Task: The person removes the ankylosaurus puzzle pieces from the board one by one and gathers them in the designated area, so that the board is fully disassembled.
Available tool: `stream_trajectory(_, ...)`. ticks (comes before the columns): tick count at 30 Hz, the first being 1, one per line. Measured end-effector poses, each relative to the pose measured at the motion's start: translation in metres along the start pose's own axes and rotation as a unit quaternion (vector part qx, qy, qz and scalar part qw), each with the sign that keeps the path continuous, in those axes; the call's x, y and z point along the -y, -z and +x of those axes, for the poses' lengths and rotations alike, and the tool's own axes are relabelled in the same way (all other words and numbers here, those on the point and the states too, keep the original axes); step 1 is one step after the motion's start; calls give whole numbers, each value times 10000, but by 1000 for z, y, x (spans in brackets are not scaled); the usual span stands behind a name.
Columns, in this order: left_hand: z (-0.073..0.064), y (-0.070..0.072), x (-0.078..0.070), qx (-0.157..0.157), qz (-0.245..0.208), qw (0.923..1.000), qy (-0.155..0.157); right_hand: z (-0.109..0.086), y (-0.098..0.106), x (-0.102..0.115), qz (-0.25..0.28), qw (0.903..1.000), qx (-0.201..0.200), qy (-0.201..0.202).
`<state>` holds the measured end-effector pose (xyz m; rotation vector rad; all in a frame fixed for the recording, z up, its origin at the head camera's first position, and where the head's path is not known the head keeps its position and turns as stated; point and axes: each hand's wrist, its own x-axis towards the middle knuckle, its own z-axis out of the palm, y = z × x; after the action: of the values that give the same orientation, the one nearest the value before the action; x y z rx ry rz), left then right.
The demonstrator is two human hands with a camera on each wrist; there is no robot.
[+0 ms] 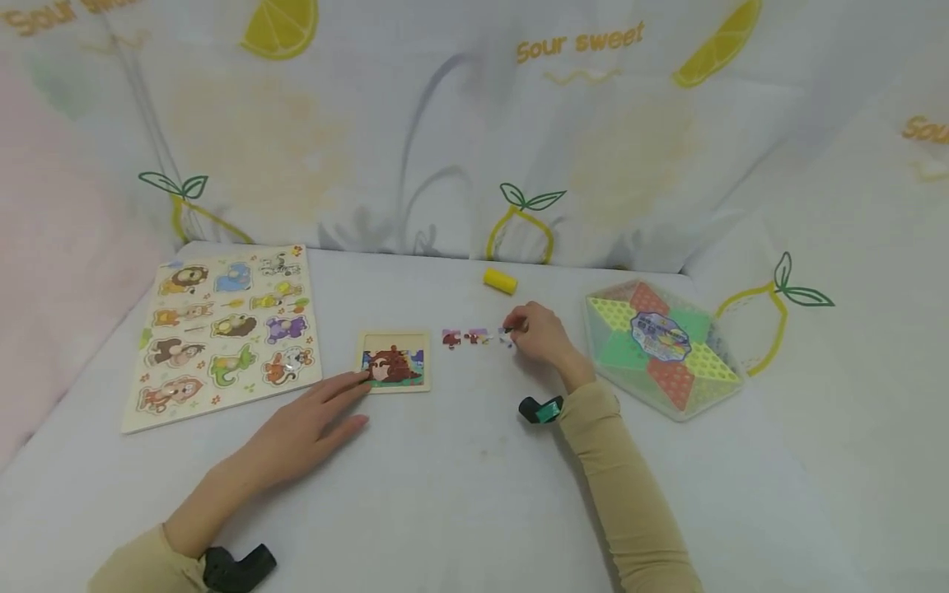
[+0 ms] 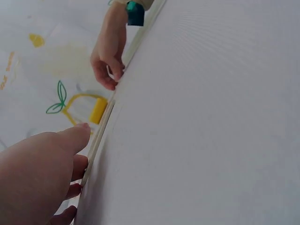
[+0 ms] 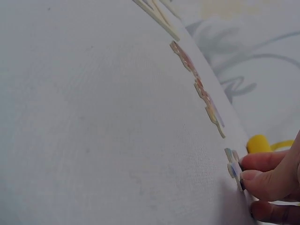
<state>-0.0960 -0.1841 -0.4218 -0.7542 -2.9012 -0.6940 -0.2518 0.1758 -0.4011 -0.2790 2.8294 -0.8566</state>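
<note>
My left hand (image 1: 292, 436) lies with its fingers extended, fingertips at the left edge of a small wooden puzzle tray (image 1: 376, 339). Brown animal puzzle pieces (image 1: 393, 368) fill the tray's lower part, while a strip along its top shows bare wood. To the right of the tray, my right hand (image 1: 547, 336) pinches a small jigsaw piece (image 3: 234, 169) between thumb and index finger, close over the table. Two more jigsaw pieces, one brown-purple (image 1: 451, 338) and one brown and yellow (image 1: 477, 338), lie in a row between the tray and that hand.
A large animal peg puzzle board (image 1: 222, 346) sits at the left. Behind the right hand lies a yellow cylinder (image 1: 500, 282). On the right is a hexagonal box (image 1: 663, 346) with coloured triangles. A lemon-print cloth (image 1: 445, 123) hangs along the table's back.
</note>
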Motion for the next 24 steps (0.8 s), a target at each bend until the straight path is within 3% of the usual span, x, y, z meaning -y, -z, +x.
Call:
stream_trajectory(4,0,-2,1,-110,-87,9999,-25,-2,0,6,79,9992,-333,191)
stream_trajectory(9,0,-2,3,-192,-173,9997,-51,-6,-20,38,622,9891,-942,944)
stream_trajectory(11,0,-1,3,-227,-187,9996,-52,-6,-32,61,623,9865,-768,1306)
stream_trajectory(17,1,-2,5,-167,-321,9993,46,0,-70,122,296,9769,527,2047)
stream_trajectory(21,1,-3,7,-81,-322,9994,32,3,-91,139,40,9708,931,2212)
stream_trajectory(24,1,-3,9,-147,-278,9995,-26,3,-100,143,-256,9666,897,2389)
